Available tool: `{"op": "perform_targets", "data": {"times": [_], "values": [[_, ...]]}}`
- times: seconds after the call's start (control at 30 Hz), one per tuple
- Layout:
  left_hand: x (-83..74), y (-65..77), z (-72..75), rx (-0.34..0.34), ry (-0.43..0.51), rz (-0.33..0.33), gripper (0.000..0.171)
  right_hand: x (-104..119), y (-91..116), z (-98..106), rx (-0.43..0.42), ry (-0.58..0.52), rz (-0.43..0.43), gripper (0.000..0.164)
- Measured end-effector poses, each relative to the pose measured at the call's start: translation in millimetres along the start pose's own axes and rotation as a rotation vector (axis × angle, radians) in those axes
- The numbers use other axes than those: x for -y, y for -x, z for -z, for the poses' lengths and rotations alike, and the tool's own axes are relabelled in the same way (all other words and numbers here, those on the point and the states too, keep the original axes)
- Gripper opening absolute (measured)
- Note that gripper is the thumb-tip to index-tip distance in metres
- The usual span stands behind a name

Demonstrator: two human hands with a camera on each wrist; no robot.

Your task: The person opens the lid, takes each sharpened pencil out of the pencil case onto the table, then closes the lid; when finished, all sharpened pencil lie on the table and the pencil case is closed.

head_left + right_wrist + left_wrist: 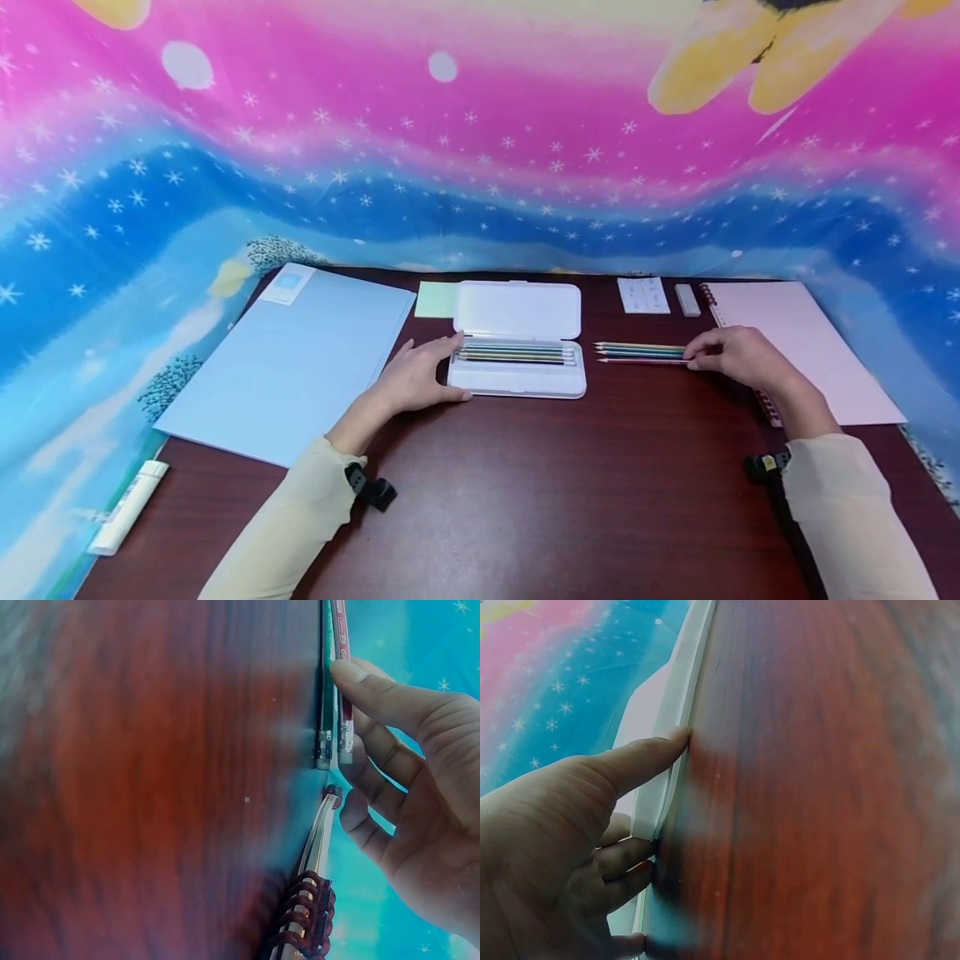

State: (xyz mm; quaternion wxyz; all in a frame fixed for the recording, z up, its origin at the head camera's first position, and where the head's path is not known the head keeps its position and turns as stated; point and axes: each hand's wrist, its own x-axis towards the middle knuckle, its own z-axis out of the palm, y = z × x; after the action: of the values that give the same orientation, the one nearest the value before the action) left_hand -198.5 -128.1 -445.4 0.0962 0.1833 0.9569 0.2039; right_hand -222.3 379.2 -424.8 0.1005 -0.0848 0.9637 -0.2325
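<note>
An open white pencil case (517, 382) lies on the table, its lid (517, 308) folded back and several pencils (516, 356) in its tray. At the case's left end, my left hand (411, 377) grips it, thumb on the front edge and fingers towards the back; the left wrist view shows the thumb on the case's side wall (664, 787). Right of the case lies a row of several pencils (637, 348), tips pointing left. My right hand (738, 357) pinches a red pencil (341, 634) near its eraser end. A green pencil (327, 705) lies beside it.
A light blue folder (292, 367) lies at the left, a white tube (131, 508) near the left edge. Green sticky notes (435, 300), a small paper (643, 296) and an eraser (687, 300) sit at the back. A pink spiral notebook (825, 358) lies under the right forearm.
</note>
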Motion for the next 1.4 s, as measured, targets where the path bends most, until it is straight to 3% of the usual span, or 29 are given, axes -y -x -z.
{"op": "perform_targets", "data": {"times": [0.8, 0.97, 1.13, 1.4], "values": [[0.5, 1.5, -1.5, 0.001, 0.003, 0.002, 0.099, 6, -6, -2, 0.014, 0.039, -0.029, 0.009], [0.3, 1.9, -1.6, 0.003, 0.003, 0.002, 0.099, 11, -4, 0, -0.029, 0.043, -0.014, 0.01], [0.8, 1.2, -0.4, -0.002, -0.002, 0.003, 0.1, 33, -3, 1, -0.071, -0.004, 0.065, 0.014], [0.9, -0.5, 0.0, 0.002, 0.003, -0.001, 0.1, 91, -15, -21, -0.03, -0.029, 0.212, 0.018]]}}
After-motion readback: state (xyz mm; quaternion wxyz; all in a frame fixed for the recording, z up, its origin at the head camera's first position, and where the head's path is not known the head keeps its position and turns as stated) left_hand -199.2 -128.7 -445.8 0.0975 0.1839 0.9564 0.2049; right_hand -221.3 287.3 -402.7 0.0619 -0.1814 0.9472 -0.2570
